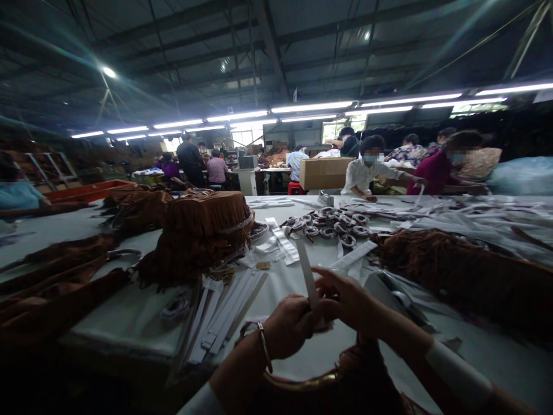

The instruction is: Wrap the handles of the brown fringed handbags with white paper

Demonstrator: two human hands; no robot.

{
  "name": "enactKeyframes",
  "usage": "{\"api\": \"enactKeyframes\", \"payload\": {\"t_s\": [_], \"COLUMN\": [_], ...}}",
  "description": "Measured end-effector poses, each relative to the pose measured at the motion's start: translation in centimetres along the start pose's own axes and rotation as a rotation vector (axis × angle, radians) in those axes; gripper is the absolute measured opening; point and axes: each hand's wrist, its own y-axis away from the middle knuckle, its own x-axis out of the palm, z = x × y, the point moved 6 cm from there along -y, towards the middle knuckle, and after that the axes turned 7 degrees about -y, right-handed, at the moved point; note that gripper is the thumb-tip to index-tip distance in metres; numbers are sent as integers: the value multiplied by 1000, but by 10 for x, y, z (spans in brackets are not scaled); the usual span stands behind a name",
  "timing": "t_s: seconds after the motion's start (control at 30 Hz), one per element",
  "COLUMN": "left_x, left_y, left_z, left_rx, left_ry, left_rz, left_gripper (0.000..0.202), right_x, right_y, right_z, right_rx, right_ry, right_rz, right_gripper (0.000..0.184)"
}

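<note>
In front of me a flat white strip (306, 274) stands nearly upright between my hands. My left hand (288, 325), with a metal bangle at the wrist, is closed on its lower end. My right hand (348, 297) pinches the same end from the other side, its index finger raised along the strip. Beneath them, close to my body, is a dark brown bag (367, 374) with a curved gold-coloured handle (309, 383); shadow hides most of it. Several long white strips (228, 317) lie on the table left of my hands.
A stack of brown fringed bags (207, 216) stands left of centre; another brown fringed pile (458, 276) lies right. Wrapped rings (332, 222) are heaped mid-table. A grey holder (397, 297) sits near my right forearm. Co-workers (371, 167) work across the white table (142, 323).
</note>
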Motion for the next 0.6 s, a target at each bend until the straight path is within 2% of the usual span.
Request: {"api": "enactKeyframes", "payload": {"t_s": [0.03, 0.1, 0.17, 0.23, 0.37, 0.47, 0.6], "left_x": [-1, -3, -4, -1, 5, 5, 5], "left_y": [0, -1, -2, -3, -7, -9, -8], "left_z": [-4, -9, -7, -1, 11, 10, 5], "left_rx": [13, 24, -3, -42, -141, -162, -190], "left_ry": [33, 67, 79, 70, 74, 103, 85], "left_rz": [22, 50, 62, 103, 179, 210, 189], "left_gripper": [43, 37, 32, 32, 38, 36, 31], "right_x": [1, 5, 8, 9, 15, 24, 31], "right_y": [3, 11, 19, 25, 35, 44, 57], "right_z": [1, 5, 7, 7, -7, -20, -29], "right_rx": [2, -21, -47, -68, -51, -35, 0], "right_ry": [37, 148, 249, 331, 450, 464, 376], "right_rz": [48, 152, 177, 119, 24, -95, -272], "right_gripper": [43, 34, 28, 31, 17, 23, 30]}}
